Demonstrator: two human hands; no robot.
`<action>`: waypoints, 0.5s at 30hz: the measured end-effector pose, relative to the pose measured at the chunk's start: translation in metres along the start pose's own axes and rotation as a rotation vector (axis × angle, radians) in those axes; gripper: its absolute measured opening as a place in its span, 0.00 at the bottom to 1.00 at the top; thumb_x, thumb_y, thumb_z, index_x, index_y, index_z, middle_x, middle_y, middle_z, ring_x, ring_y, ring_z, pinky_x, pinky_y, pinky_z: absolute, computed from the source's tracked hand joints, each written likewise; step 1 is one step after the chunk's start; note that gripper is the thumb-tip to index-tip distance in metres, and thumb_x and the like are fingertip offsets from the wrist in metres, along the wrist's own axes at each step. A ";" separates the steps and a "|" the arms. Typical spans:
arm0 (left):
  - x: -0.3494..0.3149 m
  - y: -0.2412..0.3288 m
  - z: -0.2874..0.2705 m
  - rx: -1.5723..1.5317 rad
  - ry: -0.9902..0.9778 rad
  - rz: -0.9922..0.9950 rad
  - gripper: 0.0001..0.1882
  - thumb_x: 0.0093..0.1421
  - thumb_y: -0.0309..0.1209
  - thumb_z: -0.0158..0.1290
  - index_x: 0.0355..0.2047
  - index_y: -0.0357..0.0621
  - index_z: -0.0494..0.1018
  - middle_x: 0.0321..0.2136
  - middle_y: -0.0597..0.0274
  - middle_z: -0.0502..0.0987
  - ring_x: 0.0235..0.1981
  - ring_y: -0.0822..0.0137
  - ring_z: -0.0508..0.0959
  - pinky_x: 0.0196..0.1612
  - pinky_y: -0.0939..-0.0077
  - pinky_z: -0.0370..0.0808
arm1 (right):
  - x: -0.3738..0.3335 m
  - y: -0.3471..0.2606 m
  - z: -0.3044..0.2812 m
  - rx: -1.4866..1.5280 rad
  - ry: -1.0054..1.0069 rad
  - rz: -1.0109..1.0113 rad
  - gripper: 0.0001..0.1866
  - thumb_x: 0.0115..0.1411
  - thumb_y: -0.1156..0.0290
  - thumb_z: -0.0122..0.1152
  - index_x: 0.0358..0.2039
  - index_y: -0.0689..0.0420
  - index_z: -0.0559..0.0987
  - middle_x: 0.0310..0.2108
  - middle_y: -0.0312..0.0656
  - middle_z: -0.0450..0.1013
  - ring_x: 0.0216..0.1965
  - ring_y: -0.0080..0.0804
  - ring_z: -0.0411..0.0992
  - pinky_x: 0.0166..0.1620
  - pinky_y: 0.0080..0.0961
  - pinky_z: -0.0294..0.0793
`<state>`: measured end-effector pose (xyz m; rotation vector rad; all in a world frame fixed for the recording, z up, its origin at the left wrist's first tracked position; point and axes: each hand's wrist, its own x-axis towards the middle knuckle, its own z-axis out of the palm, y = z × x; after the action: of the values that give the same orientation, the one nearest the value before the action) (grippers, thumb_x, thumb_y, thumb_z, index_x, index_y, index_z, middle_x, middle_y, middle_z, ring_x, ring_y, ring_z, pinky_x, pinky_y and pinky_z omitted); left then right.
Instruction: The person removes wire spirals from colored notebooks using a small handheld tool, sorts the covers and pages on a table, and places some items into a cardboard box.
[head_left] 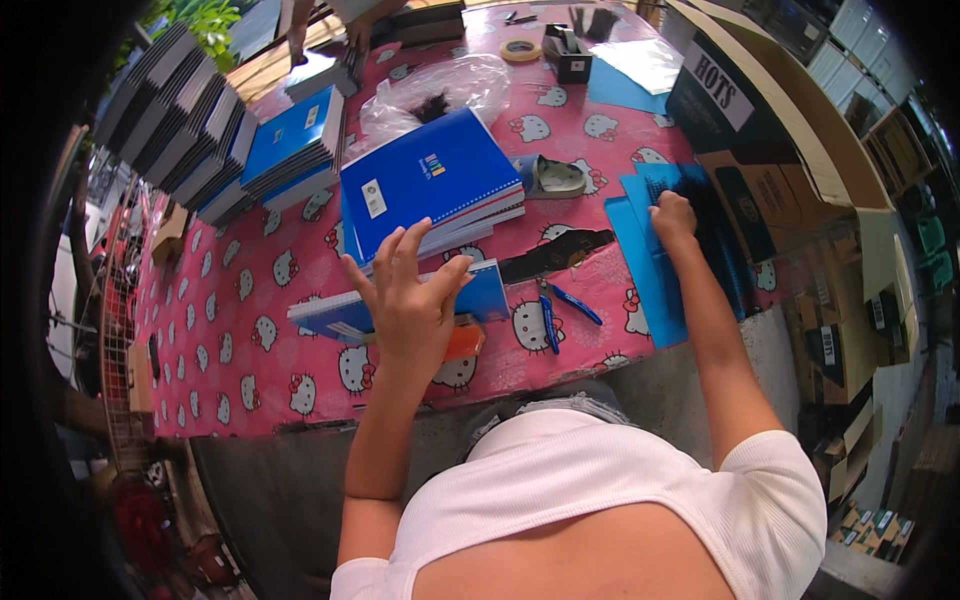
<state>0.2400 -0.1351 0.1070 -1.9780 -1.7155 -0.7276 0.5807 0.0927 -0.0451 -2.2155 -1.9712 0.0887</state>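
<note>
My left hand (410,300) has its fingers spread over the top edge of a blue notebook (487,290) that is propped on its long side near me. An orange piece (464,342) lies at the foot of that notebook, partly behind my wrist. Beyond it is a stack of blue notebooks (430,180) with punched edges. My right hand (673,218) is closed at the left side of a heap of black spiral binding coils (712,235); what its fingers pinch is hidden. Blue plastic sheets (640,262) lie under the coils. Blue-handled cutting pliers (550,318) rest between my hands.
Tall notebook piles (185,125) stand at the far left. A clear plastic bag (440,90), a slide sandal (552,176) and a tape dispenser (567,55) lie farther back. An open carton (745,105) stands at the right. Another person's hands (358,28) are at the far edge.
</note>
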 end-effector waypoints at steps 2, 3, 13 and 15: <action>-0.008 -0.003 0.005 -0.040 0.030 -0.055 0.08 0.54 0.33 0.59 0.36 0.53 0.79 0.33 0.63 0.78 0.37 0.64 0.76 0.59 0.55 0.60 | -0.013 -0.008 -0.025 0.237 0.088 0.031 0.17 0.50 0.61 0.69 0.37 0.57 0.80 0.37 0.51 0.77 0.42 0.49 0.76 0.42 0.39 0.76; -0.008 -0.002 0.007 -0.060 0.046 -0.065 0.08 0.54 0.33 0.59 0.36 0.52 0.79 0.33 0.63 0.78 0.37 0.64 0.77 0.59 0.55 0.61 | -0.014 0.000 -0.024 0.238 0.087 0.021 0.17 0.50 0.61 0.69 0.37 0.57 0.80 0.37 0.51 0.77 0.42 0.49 0.76 0.42 0.39 0.76; -0.016 -0.006 0.011 -0.419 -0.050 -0.107 0.07 0.55 0.30 0.58 0.35 0.47 0.79 0.31 0.64 0.79 0.33 0.63 0.77 0.58 0.57 0.61 | -0.157 -0.123 -0.121 0.937 -0.013 -0.866 0.18 0.49 0.81 0.65 0.43 0.56 0.81 0.30 0.42 0.75 0.28 0.29 0.75 0.30 0.23 0.73; -0.016 -0.005 0.012 -0.437 -0.029 -0.091 0.07 0.55 0.32 0.59 0.34 0.46 0.80 0.31 0.63 0.79 0.33 0.63 0.77 0.57 0.57 0.62 | -0.167 -0.137 -0.125 0.986 -0.053 -0.902 0.17 0.49 0.81 0.64 0.42 0.56 0.82 0.30 0.42 0.75 0.27 0.28 0.74 0.29 0.22 0.73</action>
<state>0.2351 -0.1395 0.0875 -2.2048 -1.7890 -1.1966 0.4466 -0.0687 0.0890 -0.6722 -2.0673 0.7765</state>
